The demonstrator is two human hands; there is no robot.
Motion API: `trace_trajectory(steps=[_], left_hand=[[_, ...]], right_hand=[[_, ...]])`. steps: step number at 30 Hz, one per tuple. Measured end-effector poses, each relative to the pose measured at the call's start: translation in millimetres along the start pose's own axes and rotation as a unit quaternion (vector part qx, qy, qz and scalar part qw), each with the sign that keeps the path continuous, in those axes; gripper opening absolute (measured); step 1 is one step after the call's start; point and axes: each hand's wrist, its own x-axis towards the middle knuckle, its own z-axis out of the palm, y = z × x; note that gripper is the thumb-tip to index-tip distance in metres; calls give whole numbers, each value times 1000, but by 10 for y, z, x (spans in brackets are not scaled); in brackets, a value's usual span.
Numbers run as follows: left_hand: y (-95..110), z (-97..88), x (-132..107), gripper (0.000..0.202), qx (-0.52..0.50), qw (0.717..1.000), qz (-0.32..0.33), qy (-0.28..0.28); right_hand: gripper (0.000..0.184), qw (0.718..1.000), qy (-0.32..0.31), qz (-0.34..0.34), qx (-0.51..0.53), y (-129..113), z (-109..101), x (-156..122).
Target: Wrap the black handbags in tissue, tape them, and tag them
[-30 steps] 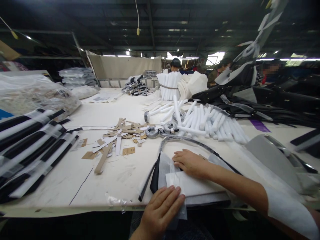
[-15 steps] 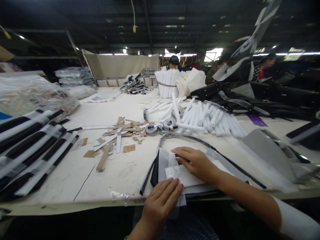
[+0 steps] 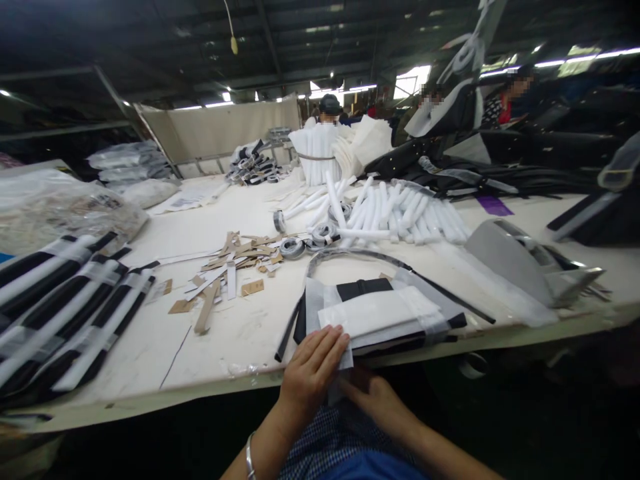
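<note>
My left hand lies with fingers stretched out on the near left corner of a folded white sheet, pressing it down. Beneath that sheet is a black bag-like piece with pale grey wrapping sheets around it, at the table's front edge. A long black strap, partly covered in clear film, arcs behind it. My right hand is below the table edge, beside a hanging translucent sheet; its fingertips are blurred and in shadow, so any hold on the sheet is unclear.
Brown and white paper strips lie left of the bag piece. Rolled grey straps and white foam-like sticks are behind. Wrapped black-and-white bundles lie far left, a grey tape dispenser right. A co-worker is at the back.
My right hand has moved from the top of the white sheet down below the table edge. My left hand stays on the sheet's corner. The view has shifted slightly to the right.
</note>
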Motion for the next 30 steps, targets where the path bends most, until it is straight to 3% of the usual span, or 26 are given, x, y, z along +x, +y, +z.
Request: trace_trajectory(steps=[5,14,19,22,25,27,30], left_hand=[[17,7,-7,39,13,1000,4,6],[4,82,-70,45,21,1000,-16,-9],[14,62,-46,43,16,1000,-20,-10],[23,50,-38,43,9,1000,-24,-10],[27,47,-40,44,-4,1000,-27,-15],[29,46,-41,44,-8,999,-30,-18],[34,42,-32,44,-10,999,-32,-17]], right_hand=[[55,997,8,77,-12,-10,109,-126],[56,997,-24,66,-29,3,191,-448],[52,996,-47,74,-17,-125,104,-505],[52,993,-57,88,52,-98,-12,-569],[72,985,-38,63,155,-1,-117,-618],[72,984,-47,25,172,43,-154,-619],[54,995,-57,-77,25,37,-154,-564]])
